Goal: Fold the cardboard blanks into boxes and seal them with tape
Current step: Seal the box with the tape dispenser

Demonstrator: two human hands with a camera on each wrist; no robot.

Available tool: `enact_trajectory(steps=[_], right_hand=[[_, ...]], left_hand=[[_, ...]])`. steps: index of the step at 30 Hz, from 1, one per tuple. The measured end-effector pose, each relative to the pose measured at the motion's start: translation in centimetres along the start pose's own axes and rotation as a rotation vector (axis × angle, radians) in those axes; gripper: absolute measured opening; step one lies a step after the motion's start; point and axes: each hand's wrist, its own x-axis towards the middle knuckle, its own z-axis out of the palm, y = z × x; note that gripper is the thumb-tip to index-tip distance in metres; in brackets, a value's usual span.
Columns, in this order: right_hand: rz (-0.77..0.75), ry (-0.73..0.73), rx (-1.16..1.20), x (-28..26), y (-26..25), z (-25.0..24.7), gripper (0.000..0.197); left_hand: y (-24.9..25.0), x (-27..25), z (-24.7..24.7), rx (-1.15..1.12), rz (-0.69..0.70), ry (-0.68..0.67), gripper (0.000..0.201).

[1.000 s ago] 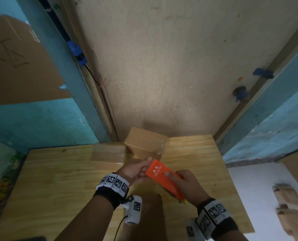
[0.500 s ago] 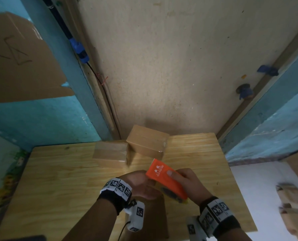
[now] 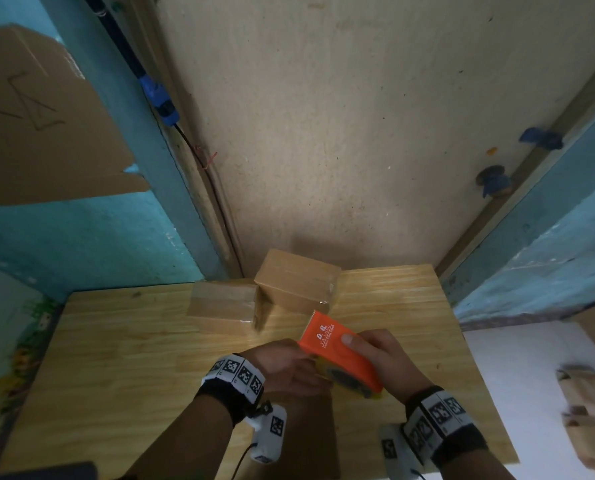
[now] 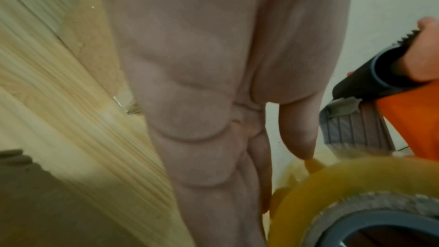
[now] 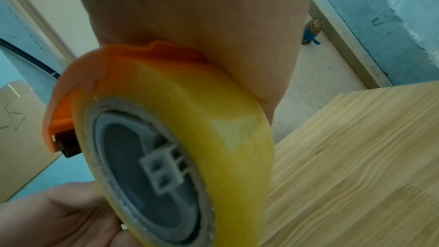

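A: What does the right hand (image 3: 382, 362) have?

B: Its fingers are wrapped over the orange tape dispenser (image 3: 337, 351), forefinger laid along the top plate. The yellowish tape roll (image 5: 180, 138) sits under that palm, its grey hub facing the right wrist camera.

A: And the left hand (image 3: 285, 368)?

B: Just to the left of the grip, touching the dispenser's near lower side. In the left wrist view its fingers (image 4: 206, 119) run fairly straight, with the tips right at the roll's edge. Whether they pinch the loose tape end I cannot tell.

A: What lies beneath the grip?

B: A brown cardboard piece (image 3: 310, 434) on the wooden table (image 3: 116, 358), directly below both hands and partly hidden by the wrists.

A: Beyond the grip?

B: Two folded cardboard boxes, glossy with tape. The left box (image 3: 223, 306) lies flat; the right box (image 3: 296, 282) is tilted, touching it, just past the dispenser's toothed end.

A: Further still?

B: A beige wall panel (image 3: 358, 116), and a cardboard sheet (image 3: 43, 126) far up to the left.
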Motion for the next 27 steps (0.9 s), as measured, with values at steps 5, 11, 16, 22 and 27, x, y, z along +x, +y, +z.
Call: enact_trajectory(steps=[5, 11, 16, 22, 27], right_hand=[[-0.005, 0.041, -0.017, 0.6, 0.5, -0.3, 0.061], [0.024, 0.026, -0.042, 0.4, 0.7, -0.4, 0.074], [0.063, -0.001, -0.032, -0.1, 0.7, -0.2, 0.039], [0.031, 0.011, 0.005, -0.4, 0.7, -0.1, 0.018], [0.018, -0.015, -0.041, -0.1, 1.2, 0.2, 0.061]], left_hand=[[0.7, -0.1, -0.8, 0.017, 0.056, 0.027, 0.047], [0.6, 1.0, -0.8, 0.038, 0.118, 0.186, 0.029], [-0.1, 1.6, -0.5, 0.098, 0.148, 0.302, 0.026], [-0.5, 2.2, -0.2, -0.001, 0.098, 0.38, 0.031], [-1.0, 2.3, 0.1, -0.112, 0.04, 0.382, 0.008]])
